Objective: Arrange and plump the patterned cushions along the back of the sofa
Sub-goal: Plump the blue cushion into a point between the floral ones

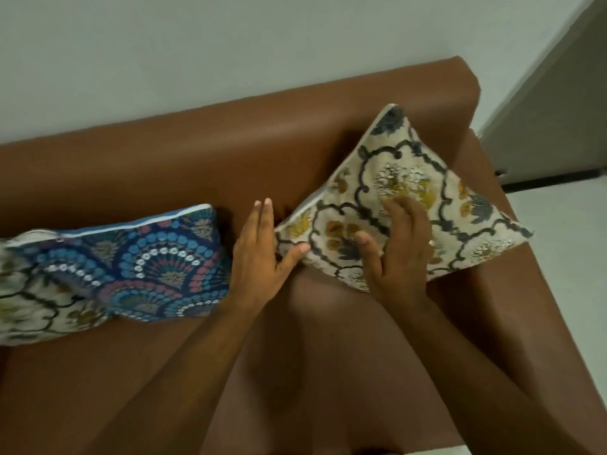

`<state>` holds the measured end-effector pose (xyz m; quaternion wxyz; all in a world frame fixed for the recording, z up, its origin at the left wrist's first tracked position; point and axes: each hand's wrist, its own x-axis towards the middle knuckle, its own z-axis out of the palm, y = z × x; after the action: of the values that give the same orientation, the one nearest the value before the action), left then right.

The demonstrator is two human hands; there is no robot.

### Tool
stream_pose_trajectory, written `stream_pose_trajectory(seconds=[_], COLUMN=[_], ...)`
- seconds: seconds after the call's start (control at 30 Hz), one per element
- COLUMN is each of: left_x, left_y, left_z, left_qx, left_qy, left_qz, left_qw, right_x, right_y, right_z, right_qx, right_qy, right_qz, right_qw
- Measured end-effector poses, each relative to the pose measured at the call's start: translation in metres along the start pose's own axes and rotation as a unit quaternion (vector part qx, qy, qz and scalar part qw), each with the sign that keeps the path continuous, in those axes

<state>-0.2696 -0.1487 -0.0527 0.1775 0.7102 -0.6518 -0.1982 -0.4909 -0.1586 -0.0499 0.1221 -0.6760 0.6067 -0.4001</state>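
Observation:
A cream cushion (410, 178) with dark scrollwork and yellow flowers leans tilted against the brown sofa back (197, 146) near the right arm. My right hand (394, 251) lies flat on its front, fingers spread. My left hand (259, 254) is at the cushion's left edge, fingers straight, thumb touching the lower left corner. A blue fan-patterned cushion (157, 261) leans on the sofa back to the left. Another cream patterned cushion (36, 300) overlaps it at the far left, partly out of frame.
The brown sofa seat (295, 356) spreads below my forearms. The sofa's right arm (512, 290) borders the cream cushion. A pale wall (197, 44) rises behind the sofa. Pale floor (565, 241) and a grey door (551, 110) lie to the right.

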Motion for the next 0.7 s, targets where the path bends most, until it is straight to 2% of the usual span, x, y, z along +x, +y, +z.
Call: stream_pose_trajectory(seconds=[0.1, 0.17, 0.3, 0.4, 0.5, 0.53, 0.6, 0.7], left_x=[-0.026, -0.043, -0.054, -0.033, 0.001, 0.010, 0.023, 0.032], left_y=[-0.041, -0.080, -0.172, -0.234, -0.280, -0.293, -0.311, -0.327], left_z=[-0.032, -0.057, -0.112, -0.153, -0.175, -0.174, -0.170, -0.165], left_qx=[0.017, 0.038, 0.170, 0.260, 0.332, 0.347, 0.351, 0.316], left_qy=[0.020, 0.043, 0.067, 0.003, -0.111, -0.127, -0.119, -0.087], left_qz=[-0.031, -0.057, -0.031, 0.002, 0.016, 0.024, 0.049, 0.063], left_qw=[0.999, 0.997, 0.983, 0.966, 0.937, 0.929, 0.928, 0.943], right_x=[-0.015, -0.027, -0.047, -0.055, -0.071, -0.078, -0.088, -0.103], right_y=[-0.055, -0.092, -0.141, -0.149, -0.127, -0.119, -0.122, -0.145], right_z=[0.035, 0.065, 0.133, 0.189, 0.251, 0.269, 0.287, 0.301], right_qx=[0.033, 0.064, 0.085, 0.121, 0.261, 0.292, 0.334, 0.382], right_qy=[-0.056, -0.112, -0.247, -0.318, -0.301, -0.299, -0.291, -0.227], right_qz=[-0.042, -0.034, 0.070, 0.196, 0.263, 0.273, 0.285, 0.278], right_qw=[0.997, 0.991, 0.963, 0.920, 0.878, 0.866, 0.850, 0.851])
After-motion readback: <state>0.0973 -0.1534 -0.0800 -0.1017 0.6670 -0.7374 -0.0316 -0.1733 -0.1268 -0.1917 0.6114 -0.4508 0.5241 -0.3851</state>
